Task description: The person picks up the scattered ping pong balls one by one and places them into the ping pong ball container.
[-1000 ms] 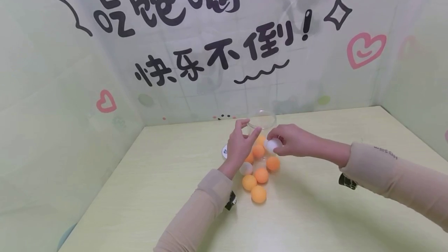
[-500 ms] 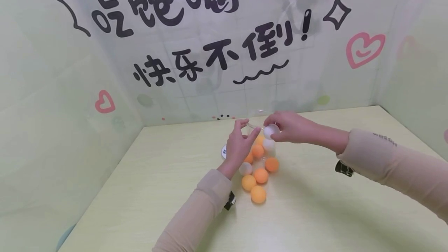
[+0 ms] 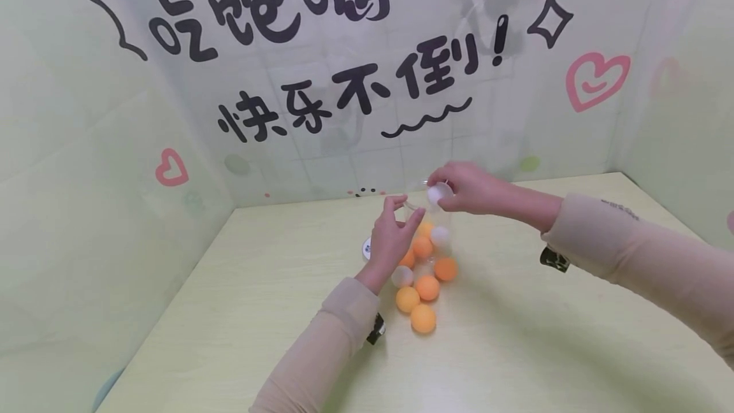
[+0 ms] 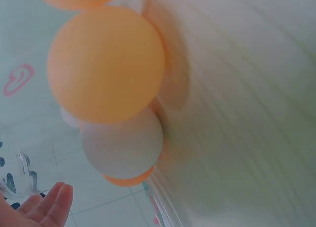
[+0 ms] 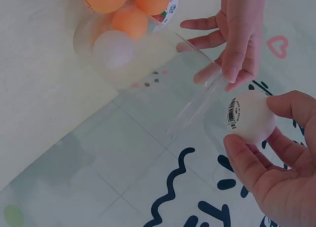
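Note:
A clear plastic cup (image 5: 195, 103) stands on the table, best seen in the right wrist view. My left hand (image 3: 392, 236) holds it near the rim, thumb on one side and fingers on the other. Inside are a white ping-pong ball (image 5: 113, 49) and an orange ball (image 5: 129, 22); others there are partly hidden by my left hand. My right hand (image 3: 473, 188) pinches another white ping-pong ball (image 5: 252, 117), printed with a barcode, at the cup's mouth.
In front of the cup lie several loose balls, among them a yellow-orange ball (image 3: 424, 319), an orange ball (image 3: 445, 269) and a white ball (image 3: 402, 276). A round printed label (image 3: 367, 248) shows left of my left hand. A printed curtain (image 3: 321, 164) hangs behind the table.
My right hand has lifted the white ping-pong ball from beside the cup up to its mouth. The left hand keeps its place at the rim.

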A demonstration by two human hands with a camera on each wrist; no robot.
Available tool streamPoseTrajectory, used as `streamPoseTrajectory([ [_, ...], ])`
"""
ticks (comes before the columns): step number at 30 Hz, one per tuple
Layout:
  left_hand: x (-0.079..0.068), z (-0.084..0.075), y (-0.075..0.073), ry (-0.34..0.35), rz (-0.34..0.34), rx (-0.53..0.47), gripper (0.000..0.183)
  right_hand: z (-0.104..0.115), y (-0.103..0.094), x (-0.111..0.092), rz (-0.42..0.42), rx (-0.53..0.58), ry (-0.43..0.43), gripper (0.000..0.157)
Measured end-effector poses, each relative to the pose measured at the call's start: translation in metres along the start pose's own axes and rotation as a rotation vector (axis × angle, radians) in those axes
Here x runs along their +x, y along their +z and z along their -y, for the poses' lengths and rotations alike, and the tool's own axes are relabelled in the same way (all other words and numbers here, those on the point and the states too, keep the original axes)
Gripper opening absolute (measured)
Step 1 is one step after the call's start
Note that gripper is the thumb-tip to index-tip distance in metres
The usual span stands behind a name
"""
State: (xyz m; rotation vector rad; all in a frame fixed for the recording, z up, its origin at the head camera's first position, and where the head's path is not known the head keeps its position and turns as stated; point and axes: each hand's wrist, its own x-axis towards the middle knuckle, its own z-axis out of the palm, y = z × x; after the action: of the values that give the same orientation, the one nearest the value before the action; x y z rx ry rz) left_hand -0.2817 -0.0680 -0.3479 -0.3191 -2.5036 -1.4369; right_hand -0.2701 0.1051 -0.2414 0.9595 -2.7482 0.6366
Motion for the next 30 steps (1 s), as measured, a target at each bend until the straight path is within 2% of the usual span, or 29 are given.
streamPoseTrajectory([
  [14,-0.0029,0.0016,-0.0036,0.005,0.01,0.014,0.052,-0.0053,0.0037,0.0113,-0.036,-0.05,0.078,0.031],
  [24,-0.002,0.003,-0.0023,0.01,0.005,0.028,0.053,-0.0082,0.0021,0.0093,-0.01,-0.025,0.111,0.033],
  [30,-0.0018,0.0039,-0.0019,0.003,0.002,0.027,0.053,-0.0102,0.0043,0.0017,-0.022,0.009,0.115,0.029],
])
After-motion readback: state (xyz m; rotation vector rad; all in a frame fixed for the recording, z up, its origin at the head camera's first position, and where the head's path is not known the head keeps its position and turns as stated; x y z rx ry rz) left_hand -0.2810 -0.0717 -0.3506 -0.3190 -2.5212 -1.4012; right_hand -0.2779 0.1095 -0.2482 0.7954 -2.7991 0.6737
